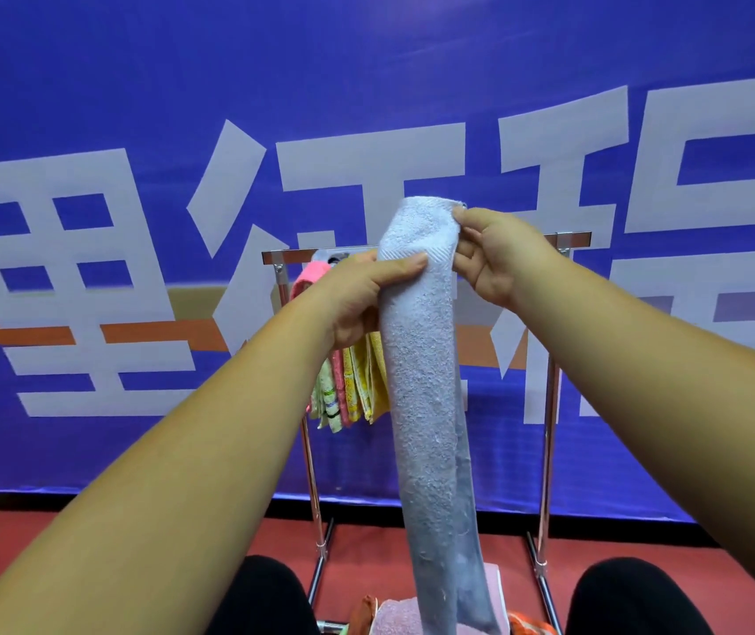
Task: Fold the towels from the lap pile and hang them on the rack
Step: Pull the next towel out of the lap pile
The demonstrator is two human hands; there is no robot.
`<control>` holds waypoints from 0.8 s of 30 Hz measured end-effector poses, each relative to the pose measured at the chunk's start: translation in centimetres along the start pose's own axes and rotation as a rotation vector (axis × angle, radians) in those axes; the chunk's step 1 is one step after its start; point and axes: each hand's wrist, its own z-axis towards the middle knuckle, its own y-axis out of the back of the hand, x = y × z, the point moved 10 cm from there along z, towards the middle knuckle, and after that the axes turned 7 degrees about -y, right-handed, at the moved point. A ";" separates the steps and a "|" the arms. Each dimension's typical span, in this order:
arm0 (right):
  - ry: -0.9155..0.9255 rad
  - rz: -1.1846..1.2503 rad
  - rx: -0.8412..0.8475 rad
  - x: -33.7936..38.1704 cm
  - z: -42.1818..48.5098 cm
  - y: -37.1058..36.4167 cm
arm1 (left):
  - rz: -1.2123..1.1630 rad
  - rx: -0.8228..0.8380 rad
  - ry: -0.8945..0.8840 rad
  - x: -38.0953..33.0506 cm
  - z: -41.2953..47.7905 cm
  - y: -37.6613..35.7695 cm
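Behind the rack [548, 428] I see a blue banner [91, 84] with big white characters filling most of my feed, and a red floor [45, 533] under the rack's feet. In front of the rack, a long pale lavender towel [426, 382] hangs folded into a narrow strip. Its top rises above the rack's top bar and its lower end reaches the lap pile [393, 616], pink and orange cloth between the dark-clad knees [265, 598], nearer me than the rack. A bunch of hung towels [352, 387], pink, yellow and striped, sits at the left end of the rack's bar. Both hands are grasping the lavender towel just before the bar: the left hand [357, 295] grips it with the thumb across its front, and the right hand [499, 258] pinches its upper right edge
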 end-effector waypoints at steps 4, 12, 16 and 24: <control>-0.164 -0.062 0.050 -4.0 -0.9 0.5 | -0.029 -0.033 -0.064 -1.6 0.5 -0.4; -0.290 -0.352 0.235 -11.8 -3.0 0.7 | -0.033 -0.295 -0.001 -2.3 2.2 3.2; -0.266 -0.381 0.271 -13.0 -4.0 0.5 | -0.037 -0.430 0.124 -1.1 2.5 5.5; -0.210 -0.326 0.376 -13.4 -4.6 -2.3 | -0.031 -0.425 0.185 0.4 1.3 6.0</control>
